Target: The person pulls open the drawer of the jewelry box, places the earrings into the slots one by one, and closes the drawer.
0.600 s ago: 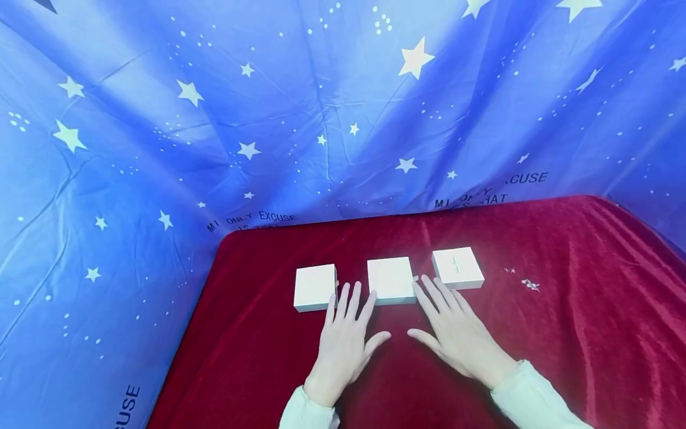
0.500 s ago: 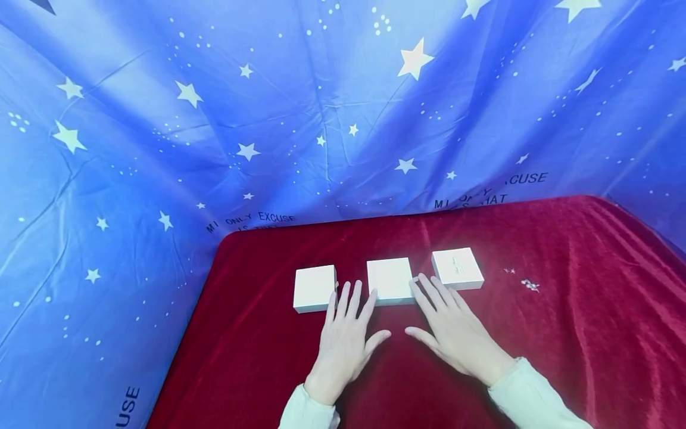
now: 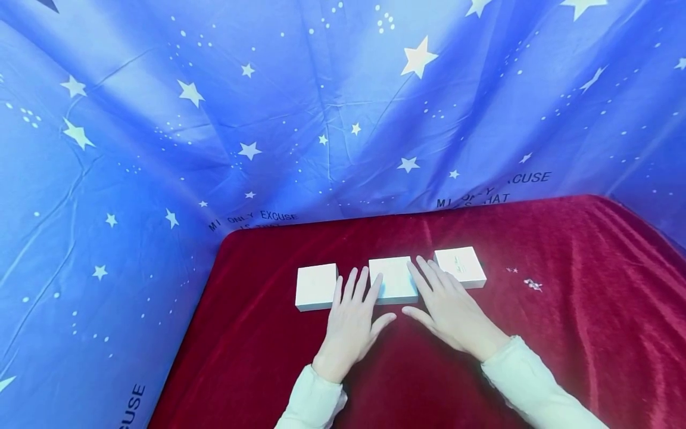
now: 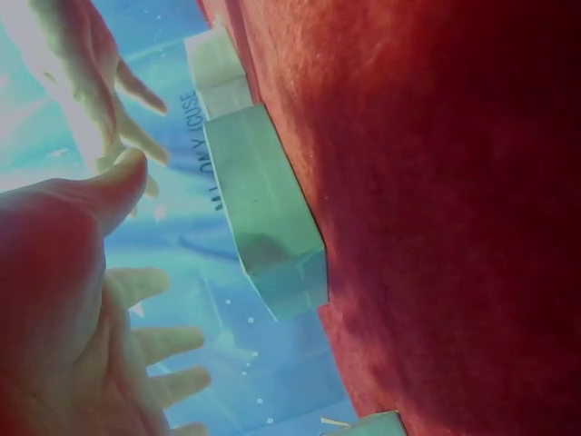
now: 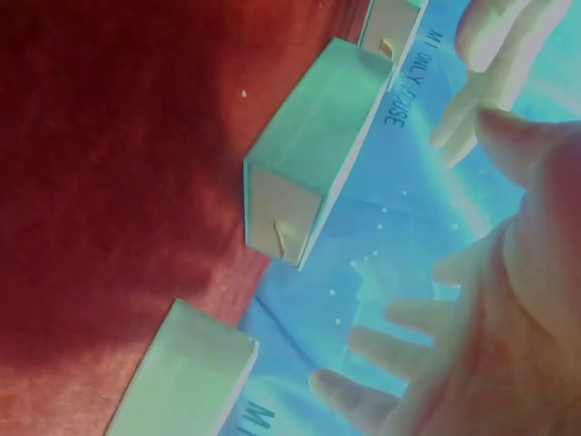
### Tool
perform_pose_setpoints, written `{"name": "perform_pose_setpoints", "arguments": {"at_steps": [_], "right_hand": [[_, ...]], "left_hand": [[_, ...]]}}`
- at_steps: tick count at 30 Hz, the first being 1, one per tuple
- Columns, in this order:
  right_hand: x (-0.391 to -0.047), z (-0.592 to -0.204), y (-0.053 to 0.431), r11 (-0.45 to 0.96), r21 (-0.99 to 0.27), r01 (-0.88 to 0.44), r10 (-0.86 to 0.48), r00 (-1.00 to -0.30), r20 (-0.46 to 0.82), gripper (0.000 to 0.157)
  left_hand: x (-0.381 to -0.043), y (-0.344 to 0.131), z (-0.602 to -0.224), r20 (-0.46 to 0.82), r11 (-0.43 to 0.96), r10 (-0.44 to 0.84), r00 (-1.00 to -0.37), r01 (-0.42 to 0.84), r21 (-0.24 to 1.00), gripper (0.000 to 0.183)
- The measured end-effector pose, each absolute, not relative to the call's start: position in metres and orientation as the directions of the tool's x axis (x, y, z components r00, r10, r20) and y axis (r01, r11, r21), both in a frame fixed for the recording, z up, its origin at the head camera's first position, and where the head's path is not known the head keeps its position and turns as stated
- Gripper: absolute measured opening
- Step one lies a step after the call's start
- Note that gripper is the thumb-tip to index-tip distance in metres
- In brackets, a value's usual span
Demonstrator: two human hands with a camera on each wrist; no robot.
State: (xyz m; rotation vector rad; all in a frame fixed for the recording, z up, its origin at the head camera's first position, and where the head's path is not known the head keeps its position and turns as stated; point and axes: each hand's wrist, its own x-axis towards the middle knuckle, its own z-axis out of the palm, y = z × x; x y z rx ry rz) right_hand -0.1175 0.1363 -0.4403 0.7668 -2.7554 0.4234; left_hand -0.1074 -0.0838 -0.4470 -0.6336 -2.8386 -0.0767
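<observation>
Fingers point(image 3: 360, 285) straight, spread and gripping nothing, we hover our left hand point(image 3: 351, 325) and right hand point(image 3: 455, 311) palms-down above the red velvet-covered counter point(image 3: 257, 333), beside the middle white square box point(image 3: 395, 280).

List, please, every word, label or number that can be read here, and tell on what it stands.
"MI ONLY EXCUSE": blue cloth, back left; line below partly hidden.
"MI", "CUSE", "HAT": same cloth, back right, broken by folds.
"USE": same cloth, lower left, cut off.
White box at right: print too small to read.
No numbers.
</observation>
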Motion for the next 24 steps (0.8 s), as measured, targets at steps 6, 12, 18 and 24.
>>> {"name": "perform_pose_setpoints", "arguments": {"at_steps": [6,12,18,24], "right_hand": [[-0.121,-0.435,0.137,0.803,-0.224,-0.552,-0.477,-0.821,0.314,0.087],[-0.128,-0.432,0.137,0.78,-0.275,-0.562,-0.497,-0.824,0.272,0.089],[-0.139,-0.437,0.138,0.76,-0.357,-0.544,-0.487,-0.839,0.242,0.087],[-0.149,-0.443,0.137,0.747,-0.406,-0.527,-0.481,-0.849,0.218,0.089]], "left_hand": [[-0.114,-0.082,-0.444,0.231,0.894,0.433,-0.871,0.448,0.017,0.077],[-0.123,-0.082,-0.445,0.2,0.883,0.447,-0.872,0.466,0.056,0.079],[-0.134,-0.082,-0.448,0.18,0.865,0.47,-0.864,0.492,0.1,0.077],[-0.145,-0.082,-0.451,0.169,0.85,0.488,-0.856,0.51,0.131,0.079]]}}
